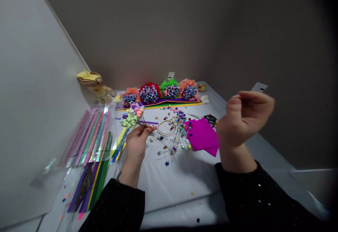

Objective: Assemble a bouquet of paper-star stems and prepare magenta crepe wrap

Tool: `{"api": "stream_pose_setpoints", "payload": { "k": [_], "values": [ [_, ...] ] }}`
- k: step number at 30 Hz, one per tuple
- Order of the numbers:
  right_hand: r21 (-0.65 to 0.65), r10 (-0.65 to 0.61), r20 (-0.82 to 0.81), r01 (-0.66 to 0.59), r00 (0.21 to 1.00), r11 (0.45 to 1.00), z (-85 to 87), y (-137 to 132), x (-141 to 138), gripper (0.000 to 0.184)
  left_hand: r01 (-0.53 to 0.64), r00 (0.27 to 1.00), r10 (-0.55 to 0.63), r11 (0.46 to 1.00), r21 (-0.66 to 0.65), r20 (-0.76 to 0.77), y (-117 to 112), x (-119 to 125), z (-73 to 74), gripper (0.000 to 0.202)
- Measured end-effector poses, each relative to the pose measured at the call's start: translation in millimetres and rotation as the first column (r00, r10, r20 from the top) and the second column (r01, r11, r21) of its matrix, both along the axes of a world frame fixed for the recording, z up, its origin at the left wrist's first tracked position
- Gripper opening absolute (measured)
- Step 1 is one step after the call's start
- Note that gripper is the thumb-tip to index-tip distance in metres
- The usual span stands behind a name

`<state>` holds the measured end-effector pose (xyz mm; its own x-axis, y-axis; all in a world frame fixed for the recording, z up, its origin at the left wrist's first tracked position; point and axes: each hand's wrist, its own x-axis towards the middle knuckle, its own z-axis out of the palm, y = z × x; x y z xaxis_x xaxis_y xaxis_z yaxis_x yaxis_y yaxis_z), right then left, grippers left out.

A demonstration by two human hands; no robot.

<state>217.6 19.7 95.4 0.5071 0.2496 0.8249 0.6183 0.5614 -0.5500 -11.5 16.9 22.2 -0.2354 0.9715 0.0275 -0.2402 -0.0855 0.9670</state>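
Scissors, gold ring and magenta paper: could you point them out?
Scissors [210, 119]: head view, on the black handles.
Gold ring [166, 135]: head view, on its lower rim.
Magenta paper [202, 136]: head view, on the top sheet's middle.

**Left hand** [136, 144]: curled fingers are hiding where the stems of the paper flower bunch [131, 116] are entering the grip.
**Right hand** [244, 119]: raised fingers are curling over the palm, concealing whether anything is being held.
**Black-handled scissors** [210, 120]: the right hand is blocking one side from view.
**Black sleeves** [116, 204]: the lower picture edge is cutting them off.
**Beaded pins** [174, 137]: the heads are showing too small to tell their material.
**Loose sequins** [159, 152]: these are also appearing too small to identify.
**Pale tags** [171, 75]: any markings are staying unreadable.
**Yellow item** [87, 75]: blur is keeping its kind uncertain.
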Motion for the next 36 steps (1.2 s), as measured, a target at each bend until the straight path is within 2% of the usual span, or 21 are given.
{"api": "stream_pose_setpoints", "payload": {
  "k": [2,3,5,9,11,13,16,19,23,27,31,33,36],
  "values": [
    [-0.141,0.094,0.034,-0.088,0.995,0.986,-8.5,8.4,9.7,0.007,0.009,0.997,-0.008,1.0,-0.011,0.078,1.2,-0.4,0.1,0.022],
    [-0.27,0.186,0.065,-0.162,0.98,0.949,-16.9,13.5,12.6,0.005,0.016,0.994,-0.014,1.0,-0.017,0.105,1.0,0.2,0.5,0.024],
    [-0.537,0.367,0.096,-0.262,0.925,0.801,-38.7,24.4,15.3,0.007,0.03,0.993,-0.027,0.999,-0.027,0.118,0.2,1.8,1.1,0.026],
    [-0.763,0.503,0.12,-0.245,0.856,0.598,-76.8,43.2,12.6,0.013,0.059,0.996,-0.057,0.998,-0.036,0.063,-0.1,2.9,-0.5,0.028],
    [-0.839,0.58,0.184,-0.181,0.794,0.514,-86.4,49.1,8.1,0.015,0.072,0.996,-0.069,0.997,-0.039,0.057,0.8,2.9,-2.1,0.028],
    [-0.884,0.627,0.27,-0.069,0.731,0.462,-90.7,53.0,1.8,0.018,0.074,0.995,-0.07,0.996,-0.054,0.073,1.6,3.6,-3.1,0.028],
    [-0.89,0.639,0.409,0.129,0.651,0.438,-92.3,55.9,-8.3,0.023,0.075,0.994,-0.068,0.994,-0.081,0.089,1.9,5.8,-3.3,0.027],
    [-0.874,0.642,0.474,0.229,0.603,0.43,-91.4,55.8,-14.6,0.025,0.072,0.994,-0.066,0.994,-0.083,0.083,1.1,8.2,-3.2,0.026],
    [-0.865,0.607,0.492,0.268,0.624,0.425,-89.9,52.7,-18.0,0.023,0.087,0.994,-0.08,0.993,-0.078,0.079,0.2,8.9,-5.9,0.025],
    [-0.894,0.607,0.443,0.275,0.66,0.353,-92.4,54.3,-22.1,0.026,0.111,0.993,-0.107,0.99,-0.082,0.047,0.1,8.6,-8.7,0.022],
    [-0.928,0.634,0.368,0.225,0.68,0.298,-96.8,60.2,-24.8,0.02,0.125,0.992,-0.122,0.988,-0.088,0.04,0.4,9.6,-9.5,0.022],
    [-0.934,0.633,0.354,0.222,0.688,0.281,-97.4,61.4,-25.3,0.019,0.135,0.99,-0.131,0.986,-0.095,0.048,0.5,10.2,-9.8,0.022],
    [-0.933,0.628,0.358,0.231,0.691,0.277,-96.0,60.2,-27.7,0.026,0.149,0.989,-0.145,0.984,-0.101,0.041,0.5,11.2,-10.4,0.021]
  ]
}}
